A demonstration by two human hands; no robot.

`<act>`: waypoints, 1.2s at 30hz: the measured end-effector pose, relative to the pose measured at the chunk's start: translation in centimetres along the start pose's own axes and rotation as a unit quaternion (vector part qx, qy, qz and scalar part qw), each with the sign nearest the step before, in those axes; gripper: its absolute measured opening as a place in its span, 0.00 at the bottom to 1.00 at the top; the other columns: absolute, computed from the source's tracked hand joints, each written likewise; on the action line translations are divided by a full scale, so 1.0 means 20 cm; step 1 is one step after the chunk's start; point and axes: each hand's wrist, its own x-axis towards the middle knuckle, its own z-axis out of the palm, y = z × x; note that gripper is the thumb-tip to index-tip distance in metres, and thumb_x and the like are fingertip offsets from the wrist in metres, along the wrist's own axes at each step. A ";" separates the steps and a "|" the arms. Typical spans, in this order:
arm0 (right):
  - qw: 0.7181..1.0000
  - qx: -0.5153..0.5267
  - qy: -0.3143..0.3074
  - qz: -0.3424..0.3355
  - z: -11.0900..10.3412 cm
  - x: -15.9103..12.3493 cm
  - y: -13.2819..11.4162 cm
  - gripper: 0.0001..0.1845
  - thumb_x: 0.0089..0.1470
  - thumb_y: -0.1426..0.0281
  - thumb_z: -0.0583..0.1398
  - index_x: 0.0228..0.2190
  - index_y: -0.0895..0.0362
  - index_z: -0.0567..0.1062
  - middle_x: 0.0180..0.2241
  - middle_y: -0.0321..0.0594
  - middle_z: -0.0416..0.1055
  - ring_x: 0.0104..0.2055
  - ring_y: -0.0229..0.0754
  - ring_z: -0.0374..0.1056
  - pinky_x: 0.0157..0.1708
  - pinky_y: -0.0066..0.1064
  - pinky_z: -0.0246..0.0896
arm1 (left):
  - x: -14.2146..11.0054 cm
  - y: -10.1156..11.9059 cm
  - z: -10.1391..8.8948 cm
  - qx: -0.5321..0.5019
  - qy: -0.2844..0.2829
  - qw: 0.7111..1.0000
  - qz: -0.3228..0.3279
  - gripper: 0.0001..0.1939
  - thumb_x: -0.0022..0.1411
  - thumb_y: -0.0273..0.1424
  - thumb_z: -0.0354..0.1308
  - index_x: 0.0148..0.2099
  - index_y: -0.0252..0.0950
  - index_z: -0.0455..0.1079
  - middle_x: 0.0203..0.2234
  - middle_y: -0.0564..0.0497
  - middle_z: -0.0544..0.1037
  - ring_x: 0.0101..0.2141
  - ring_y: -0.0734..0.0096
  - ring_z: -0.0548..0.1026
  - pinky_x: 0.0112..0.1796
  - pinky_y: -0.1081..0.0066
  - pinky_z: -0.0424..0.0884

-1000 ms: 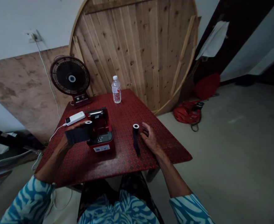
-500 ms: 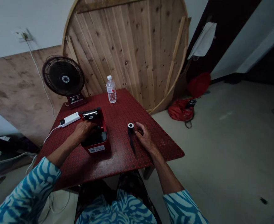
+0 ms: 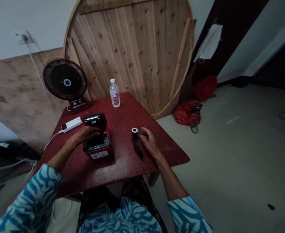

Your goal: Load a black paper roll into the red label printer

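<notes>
A small red and black label printer [image 3: 100, 149] stands on the table with its lid raised at the back, showing a shiny roller. Over its open compartment lies my left hand [image 3: 86, 133], fingers stretched forward and bent a little; I see nothing held in them, though the compartment below is dark. Upright to the right of the printer is a small roll [image 3: 134, 132] with a white top and a dark strip trailing toward me. Beside that roll, my right hand [image 3: 149, 141] rests on the tabletop, open, with thumb and fingers apart and curved.
The table [image 3: 123, 165] has a red patterned cover. A white power bank-like device [image 3: 72, 124] with a cable lies left of the printer. Behind stand a fan [image 3: 66, 81] and a water bottle [image 3: 114, 94]. A round wooden board [image 3: 132, 51] leans against the wall.
My left hand has risen slightly out of the printer's compartment, showing more of its fingers. The dark strip of the roll looks wider and turned. My right hand stays beside the roll.
</notes>
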 end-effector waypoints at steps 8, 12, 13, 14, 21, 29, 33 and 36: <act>0.995 0.040 0.080 0.040 -0.01 0.01 0.01 0.28 0.47 0.58 0.57 0.50 0.57 0.68 0.49 0.50 0.69 0.50 0.51 0.67 0.52 0.50 0.61 | -0.33 0.06 0.11 -0.099 0.157 0.982 -0.031 0.23 0.54 0.45 0.58 0.49 0.38 0.74 0.42 0.46 0.79 0.39 0.56 0.77 0.39 0.65 0.71; 0.995 0.042 0.081 0.043 -0.02 0.02 0.01 0.28 0.47 0.58 0.57 0.49 0.57 0.68 0.49 0.51 0.69 0.50 0.50 0.67 0.52 0.48 0.60 | -0.32 0.05 0.17 -0.064 0.209 0.976 -0.007 0.16 0.60 0.40 0.52 0.41 0.38 0.76 0.38 0.45 0.80 0.39 0.58 0.77 0.42 0.64 0.69; 0.994 0.043 0.084 0.047 -0.02 0.02 0.01 0.28 0.46 0.57 0.58 0.49 0.57 0.69 0.49 0.51 0.69 0.49 0.50 0.68 0.52 0.48 0.61 | -0.32 0.04 0.18 -0.049 0.217 0.975 0.003 0.15 0.61 0.39 0.51 0.40 0.38 0.75 0.36 0.45 0.81 0.38 0.59 0.77 0.41 0.64 0.68; 0.994 0.044 0.087 0.051 -0.02 0.02 0.01 0.29 0.46 0.57 0.58 0.48 0.57 0.69 0.48 0.51 0.70 0.48 0.50 0.68 0.51 0.49 0.61 | -0.32 0.03 0.19 -0.029 0.225 0.974 0.018 0.14 0.61 0.39 0.51 0.40 0.38 0.75 0.36 0.46 0.81 0.38 0.60 0.77 0.41 0.64 0.68; 0.983 0.029 0.184 -0.006 -0.04 0.00 -0.08 0.24 0.49 0.58 0.57 0.45 0.57 0.71 0.44 0.47 0.73 0.46 0.47 0.69 0.50 0.46 0.62 | -0.37 0.04 0.28 0.131 0.279 0.941 0.139 0.11 0.66 0.32 0.49 0.40 0.39 0.74 0.37 0.48 0.80 0.38 0.65 0.75 0.41 0.63 0.63; 0.985 0.080 0.038 -0.147 0.27 0.02 -0.54 0.20 0.55 0.59 0.56 0.47 0.52 0.70 0.48 0.44 0.71 0.50 0.45 0.67 0.52 0.42 0.61 | -0.40 0.07 0.30 0.149 0.285 0.934 0.152 0.10 0.66 0.30 0.50 0.42 0.38 0.73 0.38 0.47 0.78 0.39 0.65 0.73 0.42 0.62 0.61; 0.986 0.133 -0.079 -0.069 0.56 0.18 -0.59 0.23 0.53 0.55 0.57 0.48 0.51 0.70 0.49 0.43 0.70 0.53 0.45 0.65 0.54 0.42 0.59 | -0.41 0.08 0.32 0.150 0.293 0.933 0.146 0.10 0.65 0.31 0.51 0.44 0.38 0.73 0.39 0.46 0.78 0.41 0.63 0.73 0.45 0.60 0.61; 0.985 0.140 -0.102 -0.020 0.70 0.28 -0.58 0.21 0.52 0.53 0.56 0.43 0.52 0.73 0.48 0.41 0.71 0.53 0.45 0.63 0.56 0.42 0.55 | -0.42 0.08 0.34 0.152 0.301 0.930 0.143 0.10 0.65 0.30 0.51 0.44 0.38 0.73 0.40 0.46 0.78 0.42 0.63 0.73 0.46 0.60 0.61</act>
